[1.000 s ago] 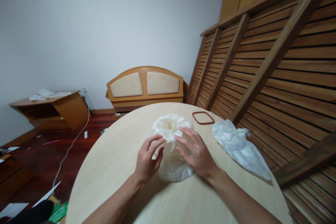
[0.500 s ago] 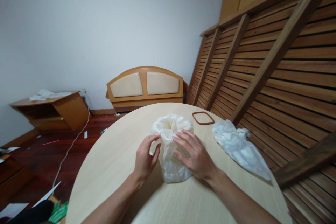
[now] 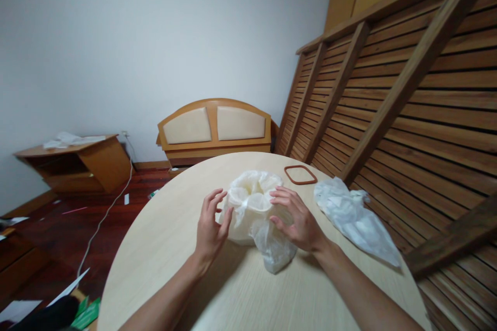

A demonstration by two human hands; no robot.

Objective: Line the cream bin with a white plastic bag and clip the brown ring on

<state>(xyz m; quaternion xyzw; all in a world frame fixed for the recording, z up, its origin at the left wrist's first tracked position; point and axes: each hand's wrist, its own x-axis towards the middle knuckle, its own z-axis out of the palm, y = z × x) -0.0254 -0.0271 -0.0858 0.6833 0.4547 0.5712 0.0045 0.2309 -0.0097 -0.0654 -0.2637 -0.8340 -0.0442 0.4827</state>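
Observation:
A pale bin (image 3: 238, 235) stands on the round table, with a thin white plastic bag (image 3: 272, 238) over its mouth. Part of the bag lies gathered around the rim, and a loose, crumpled end hangs down the near side to the tabletop. On the bin's left is my left hand (image 3: 212, 225), fingers curved and apart, thumb close against the bag. My right hand (image 3: 298, 220) is at the opposite side, its fingertips by the rim and its thumb spread away from them. Neither hand visibly grips anything; exact contact with the plastic is unclear.
Behind my right hand lies a brown rounded-square ring (image 3: 300, 183). A crumpled white plastic bag (image 3: 355, 220) rests at the right edge of the table (image 3: 163, 248). Wooden slats (image 3: 388, 129) lean close on the right. A white cable (image 3: 103, 217) crosses the floor at left.
The bag's near side has slid down from the bin's front and now bunches into a hanging end. My hands have moved slightly apart.

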